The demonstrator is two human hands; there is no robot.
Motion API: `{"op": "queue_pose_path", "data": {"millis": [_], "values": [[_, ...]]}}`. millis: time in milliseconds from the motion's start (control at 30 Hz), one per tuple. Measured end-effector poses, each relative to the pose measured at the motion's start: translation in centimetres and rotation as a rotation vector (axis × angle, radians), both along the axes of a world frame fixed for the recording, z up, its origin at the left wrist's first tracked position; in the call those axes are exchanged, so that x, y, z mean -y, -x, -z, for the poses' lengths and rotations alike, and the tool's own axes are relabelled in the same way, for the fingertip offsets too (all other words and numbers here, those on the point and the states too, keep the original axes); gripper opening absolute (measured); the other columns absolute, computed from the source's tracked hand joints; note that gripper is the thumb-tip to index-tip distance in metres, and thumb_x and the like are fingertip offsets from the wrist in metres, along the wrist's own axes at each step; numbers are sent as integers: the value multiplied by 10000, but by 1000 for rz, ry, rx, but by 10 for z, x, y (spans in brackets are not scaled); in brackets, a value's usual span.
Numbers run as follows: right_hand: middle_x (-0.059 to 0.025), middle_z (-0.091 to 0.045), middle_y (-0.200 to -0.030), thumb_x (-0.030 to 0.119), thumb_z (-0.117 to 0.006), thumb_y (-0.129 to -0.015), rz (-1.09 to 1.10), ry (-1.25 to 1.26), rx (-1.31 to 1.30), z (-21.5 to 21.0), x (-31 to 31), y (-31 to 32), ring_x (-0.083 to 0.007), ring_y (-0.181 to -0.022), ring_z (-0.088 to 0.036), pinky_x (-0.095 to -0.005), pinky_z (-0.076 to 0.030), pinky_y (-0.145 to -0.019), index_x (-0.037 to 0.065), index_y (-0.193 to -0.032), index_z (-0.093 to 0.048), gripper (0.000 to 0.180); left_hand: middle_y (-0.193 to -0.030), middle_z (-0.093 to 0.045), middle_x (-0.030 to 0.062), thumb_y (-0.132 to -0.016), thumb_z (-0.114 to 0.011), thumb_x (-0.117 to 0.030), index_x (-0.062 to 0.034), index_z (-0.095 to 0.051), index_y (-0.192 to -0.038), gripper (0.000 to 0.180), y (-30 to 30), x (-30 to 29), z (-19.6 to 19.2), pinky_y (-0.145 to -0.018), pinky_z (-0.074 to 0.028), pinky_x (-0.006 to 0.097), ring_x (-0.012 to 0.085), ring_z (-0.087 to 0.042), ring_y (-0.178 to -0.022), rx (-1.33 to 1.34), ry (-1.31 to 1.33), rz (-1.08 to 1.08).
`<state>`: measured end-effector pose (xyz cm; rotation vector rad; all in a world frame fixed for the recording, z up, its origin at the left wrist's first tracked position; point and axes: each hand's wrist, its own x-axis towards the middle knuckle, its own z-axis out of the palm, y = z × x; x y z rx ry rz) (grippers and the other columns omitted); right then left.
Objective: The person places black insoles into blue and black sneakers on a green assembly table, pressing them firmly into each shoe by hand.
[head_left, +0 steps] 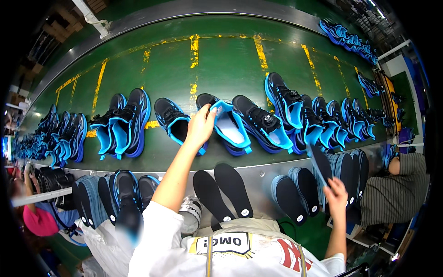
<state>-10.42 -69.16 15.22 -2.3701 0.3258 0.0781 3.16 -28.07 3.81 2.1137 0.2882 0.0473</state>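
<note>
My left hand [201, 125] reaches over the green belt, its fingers closed on the collar of a black and blue sneaker [240, 138]. That sneaker's opening faces me and shows a pale inside. To its left lies another sneaker [167, 110], partly covered by my wrist, and to its right one with a round dial [249, 108] on top. Off to the right, my right hand [337, 194] grips the lower end of a dark insole [319, 161], raised above the insole stacks. Two black insoles [232, 187] lie side by side at the belt's near edge, in front of my body.
Stacks of insoles [287, 196] line the metal edge [258, 173] at right; more stacks [90, 198] stand at left. Rows of sneakers [131, 122] sit along the green belt [175, 60] with yellow markings. A person in a striped top [392, 194] is at right; a pink sleeve [40, 221] shows at left.
</note>
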Motion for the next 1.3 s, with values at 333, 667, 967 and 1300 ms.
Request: {"op": "queue_pose_path", "data": {"millis": [333,667,967,1300], "values": [[-200,-574,-602,185,-596,-629,-941,103,-260,59,-224,-168,-303,-621,-597,-352,-484,-616,-15,-617,-621,202,-915,-601,156,-885,-463,-297,34,-503,-1096,395,-7,-13,26,-771,-418,291,199,-563,-890,-60,119,165],[-186,-543,-896,288,-650,-668,-965,719,-144,75,-250,-138,-316,-823,-537,-355,-455,-749,-2,-884,-576,369,-729,-615,171,-825,-485,-368,-18,-540,-1075,434,0,-1,-1,-642,-460,403,341,-596,-729,-90,-65,62],[-153,-563,-812,84,-516,-702,-1193,694,178,123,-255,-154,-265,-778,-561,-323,-484,-651,-1,-735,-622,140,-647,-550,218,-873,-450,-310,5,-538,-866,327,-9,-2,8,-561,-418,431,389,-552,-664,-80,76,111],[-132,-584,-889,138,-510,-735,-1363,694,5,135,-259,-181,-228,-818,-562,-311,-466,-709,18,-802,-617,174,-718,-583,235,-883,-437,-290,-4,-522,-1068,350,-1,7,25,-603,-450,433,394,-573,-702,9,-65,26]]}}
